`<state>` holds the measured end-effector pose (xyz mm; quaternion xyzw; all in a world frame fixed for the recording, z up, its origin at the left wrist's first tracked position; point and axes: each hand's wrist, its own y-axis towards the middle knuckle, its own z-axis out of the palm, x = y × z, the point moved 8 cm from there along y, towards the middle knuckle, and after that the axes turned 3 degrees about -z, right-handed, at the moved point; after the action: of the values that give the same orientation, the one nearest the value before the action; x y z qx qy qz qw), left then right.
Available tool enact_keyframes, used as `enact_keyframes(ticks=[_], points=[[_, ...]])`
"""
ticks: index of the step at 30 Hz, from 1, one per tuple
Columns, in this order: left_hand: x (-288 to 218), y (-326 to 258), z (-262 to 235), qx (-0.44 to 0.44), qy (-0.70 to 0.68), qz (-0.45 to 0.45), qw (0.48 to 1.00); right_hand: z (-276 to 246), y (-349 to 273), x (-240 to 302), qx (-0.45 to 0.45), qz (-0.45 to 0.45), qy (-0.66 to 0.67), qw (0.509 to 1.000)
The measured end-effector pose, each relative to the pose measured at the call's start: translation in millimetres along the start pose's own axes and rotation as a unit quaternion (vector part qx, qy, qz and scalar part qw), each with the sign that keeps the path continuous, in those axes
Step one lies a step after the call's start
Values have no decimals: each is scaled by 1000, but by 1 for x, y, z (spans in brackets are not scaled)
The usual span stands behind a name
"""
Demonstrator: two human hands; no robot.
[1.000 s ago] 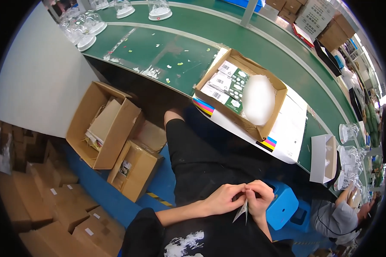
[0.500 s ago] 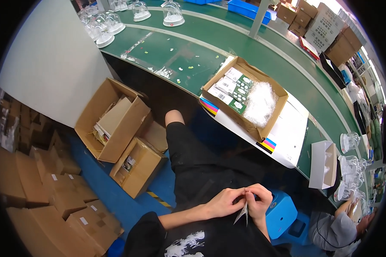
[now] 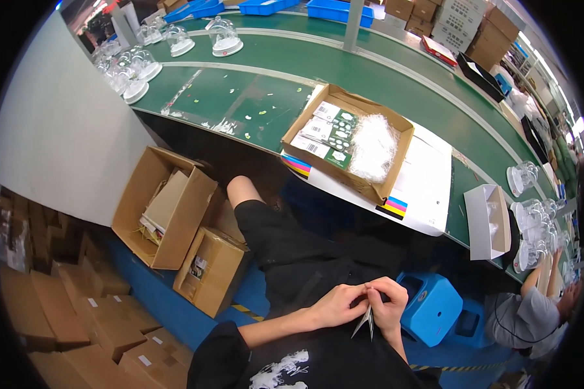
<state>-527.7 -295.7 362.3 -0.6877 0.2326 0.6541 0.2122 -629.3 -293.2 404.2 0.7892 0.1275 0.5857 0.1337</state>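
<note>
My left hand (image 3: 336, 307) and my right hand (image 3: 388, 306) meet at the fingertips above my lap. A small, pale folded card (image 3: 365, 322) hangs from the right hand's fingers, with two pointed ends spread downward. The left fingers are pinched at its top edge; what lies between those fingertips is too small to make out. On the bench ahead, a shallow cardboard tray (image 3: 293, 137) holds green-and-white printed cards (image 3: 331, 135) in stacks and a heap of clear-white thin strands (image 3: 374, 149).
The tray sits on a white printed sheet (image 3: 428, 188) on the green bench (image 3: 266, 91). Clear domes on white bases (image 3: 226, 40) stand far left and right. Open cartons (image 3: 165, 214) are at my left, a blue stool (image 3: 431, 308) at my right. A co-worker (image 3: 522, 318) sits far right.
The view has turned, so the bench and tray appear shifted leftward. My hands stay together on the card, almost unmoved. The co-worker's arms now reach up toward the domes.
</note>
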Motion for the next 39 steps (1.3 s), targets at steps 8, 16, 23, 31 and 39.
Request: enact_keyframes(ticks=[8, 16, 23, 31, 39], points=[[9, -10, -6, -31, -14, -19, 999, 11, 4, -3, 38, 9, 11, 999], [18, -22, -13, -58, -25, -52, 997, 28, 10, 8, 84, -19, -6, 996], [16, -6, -16, -6, -21, -24, 999, 21, 11, 4, 23, -8, -20, 1000], [9, 1, -3, 57, -5, -1, 998, 7, -4, -4, -58, 39, -41, 997], [12, -23, -34, -125, 79, 33, 988, 5, -4, 13, -68, 18, 54, 996]])
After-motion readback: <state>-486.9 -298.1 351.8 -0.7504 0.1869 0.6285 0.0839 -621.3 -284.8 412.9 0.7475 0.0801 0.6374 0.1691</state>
